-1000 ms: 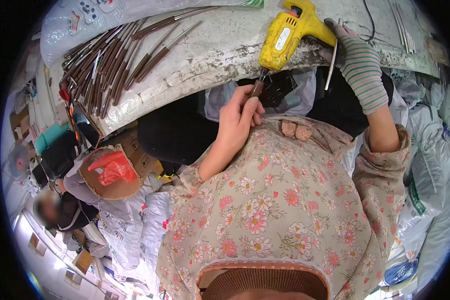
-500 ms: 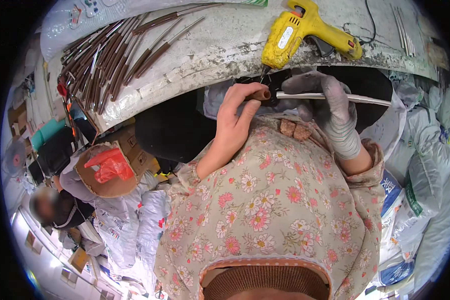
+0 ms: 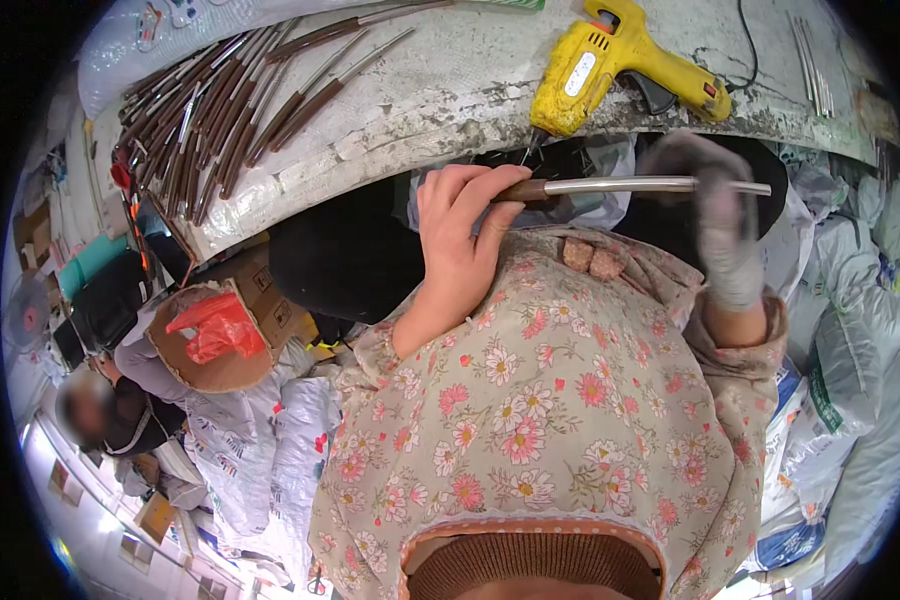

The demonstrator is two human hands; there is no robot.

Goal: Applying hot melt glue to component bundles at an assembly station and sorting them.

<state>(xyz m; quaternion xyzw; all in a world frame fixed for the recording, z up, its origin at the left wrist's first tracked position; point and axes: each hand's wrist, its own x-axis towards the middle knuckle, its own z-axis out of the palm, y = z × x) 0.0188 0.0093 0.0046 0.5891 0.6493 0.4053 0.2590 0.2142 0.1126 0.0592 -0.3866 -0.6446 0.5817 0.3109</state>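
Note:
My bare left hand point(image 3: 460, 215) is closed around a short brown tube-like handle point(image 3: 532, 190) in front of the bench edge. A shiny silver metal rod point(image 3: 620, 185) runs right from the handle's end, its near end at or inside the handle. Toward the rod's far right end is my right hand point(image 3: 727, 215), in a grey glove and smeared by motion. The rod crosses behind or through its fingers, whose grip I cannot make out. Just above the handle, the nozzle of a yellow glue gun point(image 3: 570, 85) points down over the bench edge.
Many brown-handled metal rods point(image 3: 210, 110) lie piled on the worn white bench point(image 3: 450, 90). Several thin rods point(image 3: 813, 65) lie at its right. A cardboard box point(image 3: 210, 370) with a red bag stands lower left, near another person point(image 3: 120, 410). White sacks point(image 3: 840, 380) fill the right side.
My right hand has moved right along the rod toward its far end. The gap between rod and handle has closed. My left hand has turned slightly, and the handle's open end no longer shows.

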